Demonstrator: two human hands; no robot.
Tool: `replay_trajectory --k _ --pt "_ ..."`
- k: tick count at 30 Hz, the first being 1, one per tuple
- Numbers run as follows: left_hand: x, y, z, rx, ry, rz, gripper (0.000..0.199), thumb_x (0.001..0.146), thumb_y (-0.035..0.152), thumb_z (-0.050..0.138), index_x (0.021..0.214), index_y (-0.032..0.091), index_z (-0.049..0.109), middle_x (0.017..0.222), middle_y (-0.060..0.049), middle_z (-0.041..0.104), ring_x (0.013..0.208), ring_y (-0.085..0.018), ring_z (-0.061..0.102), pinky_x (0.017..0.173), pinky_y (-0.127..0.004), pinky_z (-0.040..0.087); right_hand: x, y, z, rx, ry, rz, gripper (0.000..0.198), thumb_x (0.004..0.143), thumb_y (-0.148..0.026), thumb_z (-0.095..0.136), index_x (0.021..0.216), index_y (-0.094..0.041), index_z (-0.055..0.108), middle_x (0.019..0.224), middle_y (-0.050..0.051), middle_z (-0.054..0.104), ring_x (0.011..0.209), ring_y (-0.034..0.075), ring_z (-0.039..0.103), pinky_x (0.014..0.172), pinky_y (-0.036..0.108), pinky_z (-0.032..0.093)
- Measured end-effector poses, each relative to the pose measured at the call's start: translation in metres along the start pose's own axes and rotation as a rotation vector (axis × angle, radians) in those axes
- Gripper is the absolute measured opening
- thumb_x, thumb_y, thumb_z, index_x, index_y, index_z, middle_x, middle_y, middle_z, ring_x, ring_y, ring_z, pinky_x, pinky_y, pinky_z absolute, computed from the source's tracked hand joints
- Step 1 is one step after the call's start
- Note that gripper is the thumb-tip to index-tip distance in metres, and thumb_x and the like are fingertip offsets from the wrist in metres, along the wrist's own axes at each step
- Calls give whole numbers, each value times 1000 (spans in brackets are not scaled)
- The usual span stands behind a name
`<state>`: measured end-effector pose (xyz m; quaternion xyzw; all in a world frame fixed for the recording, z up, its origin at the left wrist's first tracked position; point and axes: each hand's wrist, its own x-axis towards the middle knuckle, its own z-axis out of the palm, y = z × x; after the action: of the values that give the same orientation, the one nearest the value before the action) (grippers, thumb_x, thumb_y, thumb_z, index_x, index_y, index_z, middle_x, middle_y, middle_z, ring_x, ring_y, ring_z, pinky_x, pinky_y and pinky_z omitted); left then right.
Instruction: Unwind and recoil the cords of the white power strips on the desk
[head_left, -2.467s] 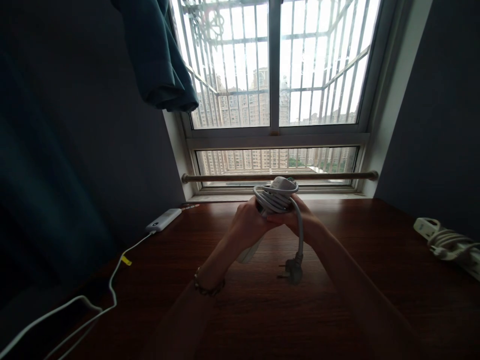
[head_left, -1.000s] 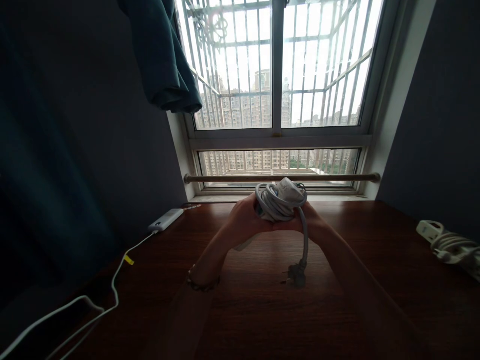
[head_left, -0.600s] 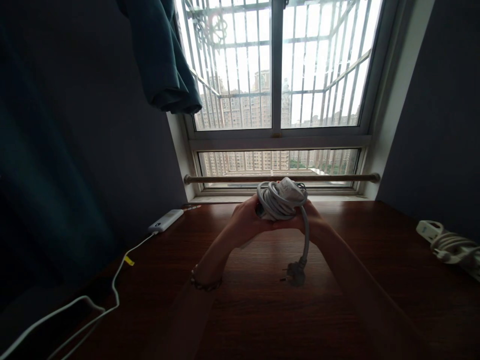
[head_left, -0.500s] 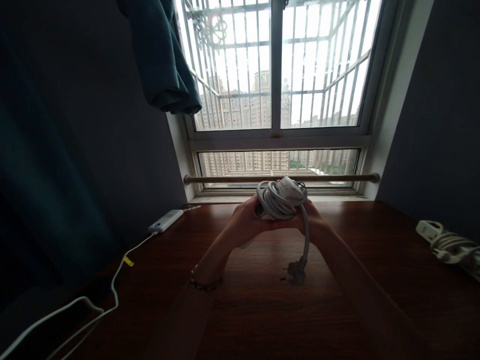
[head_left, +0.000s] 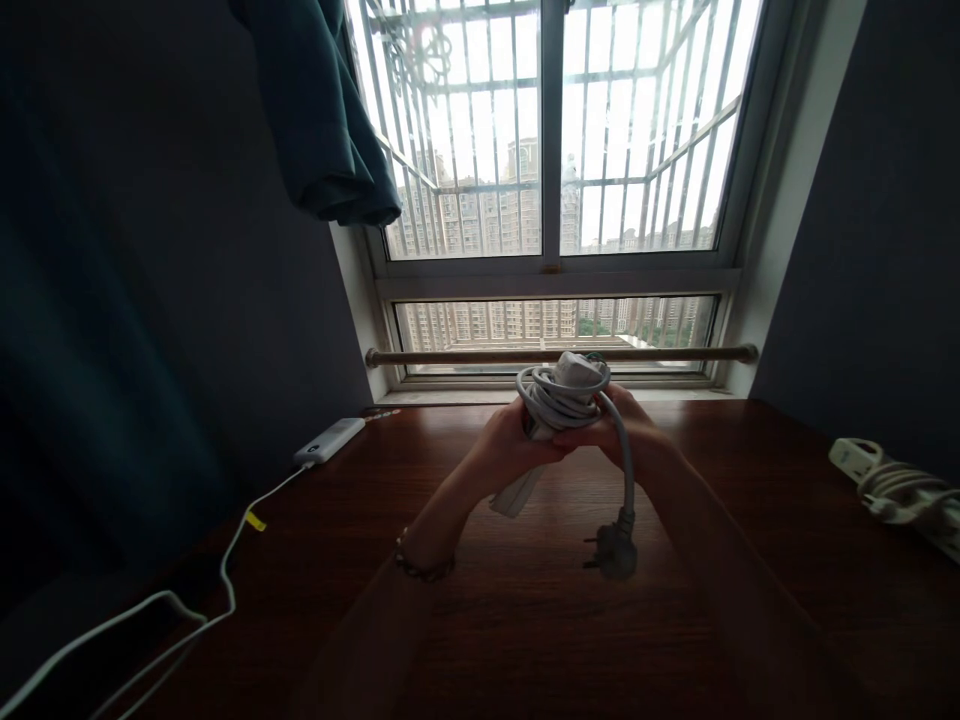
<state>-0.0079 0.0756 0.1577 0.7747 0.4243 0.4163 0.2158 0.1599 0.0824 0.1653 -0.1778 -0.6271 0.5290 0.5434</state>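
The left hand (head_left: 517, 440) and right hand (head_left: 626, 430) clasp a white power strip (head_left: 577, 370) wound with grey cord (head_left: 555, 405). A plug (head_left: 616, 552) dangles on the near side, right of centre.

I am reading no words, numbers or brands anywhere. The cord bundle (head_left: 561, 403) I am holding at the centre of the frame is showing nothing legible. The white box (head_left: 335, 438) left of centre is bearing a small dark mark, too blurred to tell; the yellow tag (head_left: 256, 521) at lower left is showing no readable lettering.
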Motion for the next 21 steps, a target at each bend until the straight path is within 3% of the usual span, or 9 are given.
replay_trajectory --k 3,10,16,21 --pt "1 1 -2 -101 -34 22 44 61 35 75 98 13 65 92 -6 69 86 -23 62 74 -32 50 0 -1 -2 -33 3 -5 58 43 -11 83 97 -14 62 88 6 69 85 25 65 70 34 54" --pt "3 7 -11 -480 -252 -14 48 60 20 76 104 10 62 101 -9 69 98 -24 61 86 -36 48 3 3 -2 -53 -87 -17 58 51 -18 82 105 -15 59 89 6 67 82 23 63 71 34 52" --pt "4 9 -9 -555 -205 5 50 54 16 76 102 10 64 98 -9 70 98 -25 62 90 -36 47 -1 -1 -1 -144 -126 -41 72 52 -13 81 117 -20 53 104 6 62 94 25 61 76 35 53" --pt "-1 20 -13 -574 -140 -94 42 52 19 71 94 12 67 84 -6 71 82 -24 64 74 -33 52 -3 -2 -2 -235 -180 -144 86 48 -9 81 124 -30 46 106 3 60 96 23 60 73 33 55"
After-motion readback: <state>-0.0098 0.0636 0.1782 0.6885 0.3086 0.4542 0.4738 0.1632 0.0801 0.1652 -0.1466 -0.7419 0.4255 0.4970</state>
